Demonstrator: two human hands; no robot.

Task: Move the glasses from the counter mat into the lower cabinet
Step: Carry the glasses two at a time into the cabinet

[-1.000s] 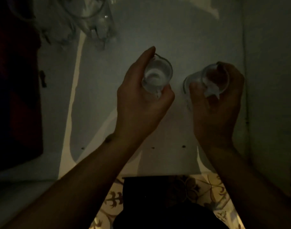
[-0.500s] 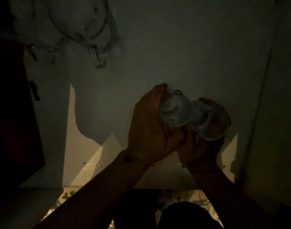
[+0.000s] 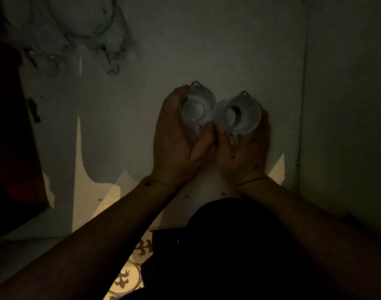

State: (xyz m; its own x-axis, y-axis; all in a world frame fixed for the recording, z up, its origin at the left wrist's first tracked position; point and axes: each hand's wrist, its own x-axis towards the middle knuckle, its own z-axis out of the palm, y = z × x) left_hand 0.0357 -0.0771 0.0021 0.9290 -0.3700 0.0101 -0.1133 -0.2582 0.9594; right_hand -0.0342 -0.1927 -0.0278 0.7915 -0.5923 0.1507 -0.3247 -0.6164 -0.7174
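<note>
I look down into a dim lower cabinet with a white shelf floor (image 3: 217, 57). My left hand (image 3: 176, 146) is wrapped around a clear glass (image 3: 197, 107) seen from above. My right hand (image 3: 243, 154) grips a second clear glass (image 3: 241, 114) right beside it. The two glasses touch side by side over the middle of the shelf. In this light I cannot tell whether their bases rest on the shelf.
Larger clear glassware (image 3: 102, 42) stands at the back left of the shelf. A cabinet side wall (image 3: 347, 105) rises on the right, and a dark red panel (image 3: 9, 137) is on the left. Patterned floor tiles (image 3: 133, 265) show below the shelf edge.
Both hands have come together, bringing the two glasses side by side. The view has shifted so the glassware at the back left now shows more fully.
</note>
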